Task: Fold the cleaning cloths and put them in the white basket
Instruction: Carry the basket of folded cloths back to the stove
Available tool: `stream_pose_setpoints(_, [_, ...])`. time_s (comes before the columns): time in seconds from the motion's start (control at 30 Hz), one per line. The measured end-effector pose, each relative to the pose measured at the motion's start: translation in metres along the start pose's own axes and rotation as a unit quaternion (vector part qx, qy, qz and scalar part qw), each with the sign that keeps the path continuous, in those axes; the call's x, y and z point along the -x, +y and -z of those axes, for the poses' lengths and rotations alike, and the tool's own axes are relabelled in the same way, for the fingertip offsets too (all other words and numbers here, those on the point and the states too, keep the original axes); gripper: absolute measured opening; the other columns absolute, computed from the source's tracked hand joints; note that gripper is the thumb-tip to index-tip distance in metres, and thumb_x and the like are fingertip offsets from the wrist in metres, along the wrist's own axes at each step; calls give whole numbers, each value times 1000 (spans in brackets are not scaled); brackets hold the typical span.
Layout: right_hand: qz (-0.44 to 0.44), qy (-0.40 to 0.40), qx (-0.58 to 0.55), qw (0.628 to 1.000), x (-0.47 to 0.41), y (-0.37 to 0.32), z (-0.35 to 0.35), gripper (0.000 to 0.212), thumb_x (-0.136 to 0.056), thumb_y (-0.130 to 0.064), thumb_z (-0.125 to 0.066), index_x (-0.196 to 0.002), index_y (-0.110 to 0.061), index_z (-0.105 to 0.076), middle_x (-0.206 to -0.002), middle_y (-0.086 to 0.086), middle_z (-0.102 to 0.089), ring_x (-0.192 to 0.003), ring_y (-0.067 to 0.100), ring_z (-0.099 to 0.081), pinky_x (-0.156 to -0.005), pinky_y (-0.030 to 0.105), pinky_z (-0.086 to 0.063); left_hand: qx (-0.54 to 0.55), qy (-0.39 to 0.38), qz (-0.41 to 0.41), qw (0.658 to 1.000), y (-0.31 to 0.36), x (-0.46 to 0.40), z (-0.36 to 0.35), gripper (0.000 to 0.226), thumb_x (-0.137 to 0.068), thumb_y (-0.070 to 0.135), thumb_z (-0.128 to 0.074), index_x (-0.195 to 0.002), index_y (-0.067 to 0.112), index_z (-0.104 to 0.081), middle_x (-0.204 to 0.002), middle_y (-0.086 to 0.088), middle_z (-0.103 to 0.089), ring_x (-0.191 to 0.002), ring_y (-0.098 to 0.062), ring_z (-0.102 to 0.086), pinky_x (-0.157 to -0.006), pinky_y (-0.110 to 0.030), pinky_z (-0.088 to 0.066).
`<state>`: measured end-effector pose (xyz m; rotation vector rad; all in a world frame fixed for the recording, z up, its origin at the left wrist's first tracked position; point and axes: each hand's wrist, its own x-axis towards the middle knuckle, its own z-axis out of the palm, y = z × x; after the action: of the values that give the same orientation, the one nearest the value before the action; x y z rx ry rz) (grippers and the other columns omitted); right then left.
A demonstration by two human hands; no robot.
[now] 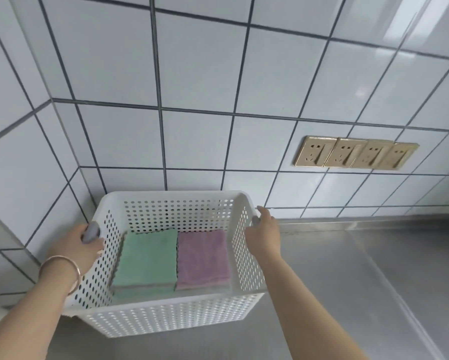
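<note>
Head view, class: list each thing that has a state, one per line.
White basket: upright, on steel counter.
Green cloth: folded, inside basket.
Purple cloth: folded, beside green.
Left hand: grips left rim.
Right hand: holds right rim.

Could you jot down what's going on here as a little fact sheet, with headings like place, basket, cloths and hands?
place: steel counter against a tiled wall with four gold sockets
basket: white basket, perforated, on the counter in the corner
cloths: green cloth and purple cloth, folded, side by side inside
left hand: grips the basket's left rim; bracelet on the wrist
right hand: fingers on the right rim
</note>
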<state>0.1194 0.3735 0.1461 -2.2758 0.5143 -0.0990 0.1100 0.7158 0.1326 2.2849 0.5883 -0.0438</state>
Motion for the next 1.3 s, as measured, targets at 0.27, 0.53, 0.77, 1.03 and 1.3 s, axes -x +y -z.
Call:
stream_pose_setpoints(0.27, [-115, -121, -162, 973, 0, 6, 24, 27, -96, -13, -36, -117, -10, -53, -70, 5, -49, -47, 13, -36, -41, 22, -31, 213, -65, 43, 974, 11, 4, 1, 16, -98, 13, -44, -105, 1, -52, -67, -9, -45, -47, -14, -35, -35, -13, -32])
stream_pose_setpoints(0.53, [-69, -59, -154, 984, 25, 41, 74, 20, -94, -12, -36, -75, -15, -43, -67, 2, -40, -47, 14, -30, -44, 22, -28, 201, -65, -11, 977, 34, 48, 3, 30, -96, 16, -47, -119, -2, -54, -70, -8, -52, -51, -18, -36, -46, -19, -32])
stream_pose_setpoints(0.77, [-71, -29, -151, 986, 66, 92, 130, 20, -92, -12, -37, -75, -22, -43, -66, -1, -41, -47, 15, -30, -44, 21, -27, 187, -69, -63, 978, 55, 134, -16, 26, -97, 17, -46, -121, 15, -54, -73, -6, -53, -57, -16, -39, -55, -25, -34])
stream_pose_setpoints(1.03, [-104, 23, -145, 984, 122, 145, 186, 10, -96, -18, -40, -93, -25, -45, -65, -8, -42, -43, 12, -34, -35, 14, -27, 149, -113, -117, 975, 71, 196, -39, 28, -97, 24, -44, -123, 25, -53, -77, -3, -58, -60, -17, -44, -61, -28, -39])
stream_pose_setpoints(1.3, [-147, 150, -162, 964, 219, 167, 196, 29, -94, -15, -40, -67, -24, -42, -62, -3, -43, -48, 15, -33, -40, 17, -28, 82, -196, -213, 954, 82, 210, -40, 20, -98, 25, -43, -113, 21, -55, -81, 0, -60, -62, -17, -48, -61, -29, -38])
